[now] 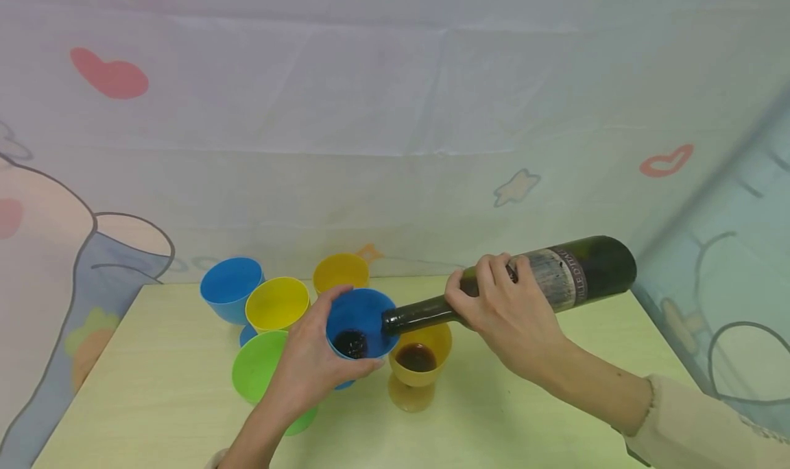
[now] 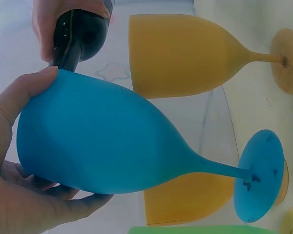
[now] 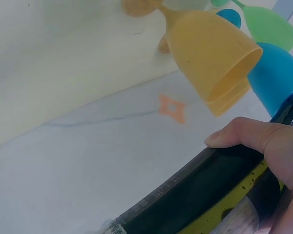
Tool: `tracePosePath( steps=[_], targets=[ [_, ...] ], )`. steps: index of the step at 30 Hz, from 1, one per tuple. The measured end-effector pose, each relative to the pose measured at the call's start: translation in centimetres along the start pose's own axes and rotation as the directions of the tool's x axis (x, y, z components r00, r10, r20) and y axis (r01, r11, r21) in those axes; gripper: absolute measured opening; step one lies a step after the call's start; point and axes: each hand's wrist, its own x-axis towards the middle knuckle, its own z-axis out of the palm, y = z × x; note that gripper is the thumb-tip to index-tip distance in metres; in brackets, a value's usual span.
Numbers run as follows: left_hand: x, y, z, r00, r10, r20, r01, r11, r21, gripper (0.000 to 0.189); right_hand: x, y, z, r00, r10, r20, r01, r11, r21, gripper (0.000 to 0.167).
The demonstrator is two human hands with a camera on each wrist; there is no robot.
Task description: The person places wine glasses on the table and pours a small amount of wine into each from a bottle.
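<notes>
My left hand [image 1: 311, 359] grips the bowl of a blue goblet [image 2: 102, 136], thumb on one side and fingers on the other. Dark liquid [image 1: 350, 344] lies in the bottom of that bowl. Around a dark green wine bottle [image 1: 595, 267] curls my right hand [image 1: 509, 311], holding it near the shoulder. The bottle is tipped, its mouth just inside the blue goblet's right rim. Whether liquid is flowing from it I cannot tell. Just right of the blue goblet stands an orange-yellow goblet [image 1: 441, 349], also with dark liquid in it.
Left of my left hand stand another blue goblet [image 1: 231, 284], a yellow goblet [image 1: 278, 304] and a green goblet [image 1: 253, 366], partly hidden by the hand. A further yellow goblet [image 1: 341, 271] is behind. A printed cloth [image 1: 370, 112] hangs behind the pale table [image 1: 524, 428].
</notes>
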Motion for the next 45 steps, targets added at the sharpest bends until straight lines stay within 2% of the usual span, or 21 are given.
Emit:
tracePosePath(
  steps=[16, 31, 45],
  targets=[
    [0.13, 0.04, 0.11, 1.0, 0.017, -0.003, -0.017, 1.0, 0.01, 0.085, -0.04, -0.02, -0.15, 0.999, 0.001, 0.044, -0.001, 1.0, -0.001, 0.062],
    [0.13, -0.19, 0.22, 1.0, 0.029, -0.009, -0.029, 1.0, -0.008, 0.086, -0.08, -0.06, 0.02, 1.0, 0.004, 0.022, -0.005, 1.0, 0.008, 0.061],
    [0.03, -0.25, 0.27, 1.0, 0.026, -0.001, -0.026, 0.999, -0.026, 0.087, -0.37, -0.22, 0.42, 1.0, 0.011, 0.012, -0.012, 0.998, 0.054, 0.052]
  ],
)
